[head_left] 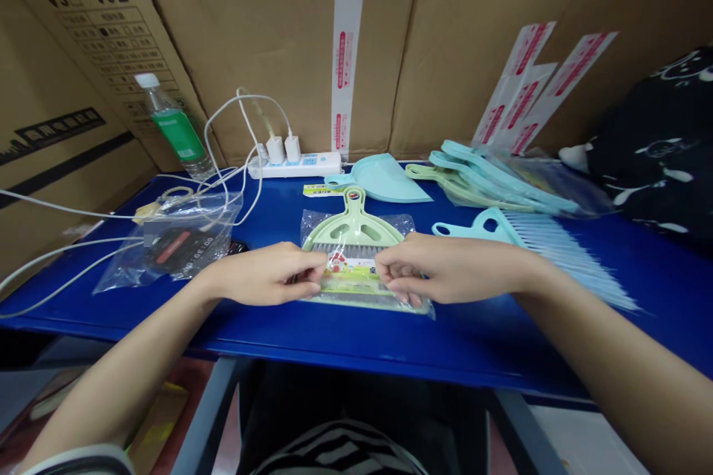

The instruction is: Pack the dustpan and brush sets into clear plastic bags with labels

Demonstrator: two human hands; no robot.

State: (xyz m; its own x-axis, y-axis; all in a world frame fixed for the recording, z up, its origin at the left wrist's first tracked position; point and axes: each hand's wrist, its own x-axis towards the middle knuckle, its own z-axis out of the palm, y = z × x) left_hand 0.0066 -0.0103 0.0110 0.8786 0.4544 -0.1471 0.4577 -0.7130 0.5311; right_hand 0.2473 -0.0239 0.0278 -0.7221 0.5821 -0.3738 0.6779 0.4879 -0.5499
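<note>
In front of me, a light green dustpan and brush set (352, 226) lies flat in a clear plastic bag (404, 223), its handle pointing away from me. Grey bristles and a printed yellow-and-white label (348, 274) show through the film. My left hand (278, 272) is closed at the left side of the bag, fingers curled in against it. At the right side, my right hand (415, 269) is closed in the same way, knuckles facing the label. Both hands seem to pinch the film, though the fingertips are partly hidden.
Behind lie a light blue dustpan (382, 177) and a stack of blue and green dustpans (484, 174). A blue brush (557, 245) is beside my right forearm. To the left are a bagged black timer (181, 249), white cables, a power strip (312, 165) and a bottle (178, 130). Cardboard (267, 52) walls the back.
</note>
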